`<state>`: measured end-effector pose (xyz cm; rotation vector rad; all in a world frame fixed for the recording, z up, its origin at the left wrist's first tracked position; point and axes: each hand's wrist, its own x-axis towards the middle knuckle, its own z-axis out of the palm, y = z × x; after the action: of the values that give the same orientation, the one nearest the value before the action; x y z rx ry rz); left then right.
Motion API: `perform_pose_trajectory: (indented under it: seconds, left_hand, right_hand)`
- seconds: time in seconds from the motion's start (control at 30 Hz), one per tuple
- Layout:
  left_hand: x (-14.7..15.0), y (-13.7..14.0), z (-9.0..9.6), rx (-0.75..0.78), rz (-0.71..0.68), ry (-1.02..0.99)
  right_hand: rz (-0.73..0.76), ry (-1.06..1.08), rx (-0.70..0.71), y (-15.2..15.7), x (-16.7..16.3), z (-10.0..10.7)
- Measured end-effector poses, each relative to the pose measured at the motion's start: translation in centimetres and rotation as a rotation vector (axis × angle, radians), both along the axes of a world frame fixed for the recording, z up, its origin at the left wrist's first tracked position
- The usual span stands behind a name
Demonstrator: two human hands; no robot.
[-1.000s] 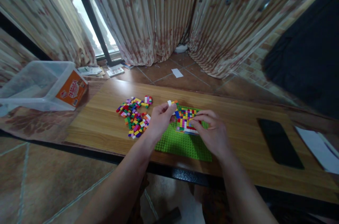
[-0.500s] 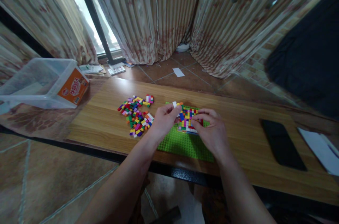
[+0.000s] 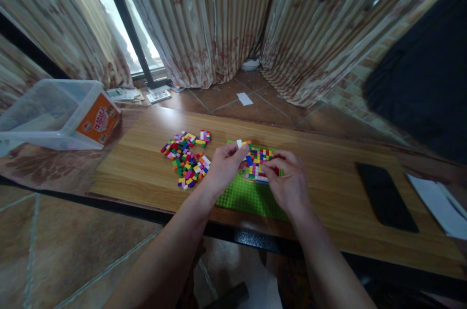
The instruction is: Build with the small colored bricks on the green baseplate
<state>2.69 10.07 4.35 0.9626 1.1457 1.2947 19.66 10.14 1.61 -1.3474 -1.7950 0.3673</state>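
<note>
A green studded baseplate [image 3: 251, 199] lies on the wooden table, bearing a block of many-coloured toy bricks [image 3: 257, 171]. My left hand [image 3: 226, 163] is closed on several loose toy bricks [image 3: 240, 144]; white, orange and blue ones stick out past the thumb and fingers. Over the right side of the brick block, my right hand [image 3: 288, 175] has its thumb and index finger pinched together. Whatever lies between those fingertips is too small or hidden to make out. The fingers cover part of the block.
Left of the baseplate a heap of loose bricks [image 3: 188, 160] is spread on the table [image 3: 131, 163]. A clear plastic bin [image 3: 54, 119] with an orange label stands at the far left. A black flat slab [image 3: 386, 197] and white paper [image 3: 438, 207] lie at the right.
The view has shifted slightly. My right hand stays pinched over the brick block with barely any movement, and my left hand keeps its hold on the bricks.
</note>
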Motion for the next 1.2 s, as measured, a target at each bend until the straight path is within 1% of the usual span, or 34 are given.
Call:
perform_pose_trajectory:
  seconds: [0.23,0.33,0.43,0.5,0.63,0.77,0.97,1.2]
  left_hand:
    - [0.1,-0.1,0.2,0.0,-0.088,-0.007]
    - [0.2,-0.2,0.5,0.019,-0.162,0.016]
    - [0.3,-0.3,0.5,0.04,-0.243,0.001]
    - [0.5,-0.4,0.3,0.05,-0.289,-0.016]
    - [0.8,-0.5,-0.2,0.07,-0.342,-0.001]
    - [1.0,-0.5,-0.3,0.082,-0.333,-0.003]
    - [0.9,-0.5,0.1,0.145,-0.215,0.025]
    - [0.7,-0.7,0.2,0.198,-0.239,0.09]
  right_hand:
    - [0.015,-0.04,0.014,-0.3,0.6,-0.5]
    - [0.003,-0.027,0.052,-0.6,0.6,0.1]
    - [0.006,0.058,0.096,-0.6,0.4,1.0]
    - [0.023,0.141,0.073,-0.5,0.1,1.6]
    - [0.071,0.284,-0.036,-0.1,-0.4,2.1]
    - [0.086,0.363,-0.095,-0.1,-0.7,2.4]
    - [0.154,0.44,-0.194,-0.3,-0.8,2.5]
    - [0.223,0.523,-0.237,-0.5,-0.8,2.5]
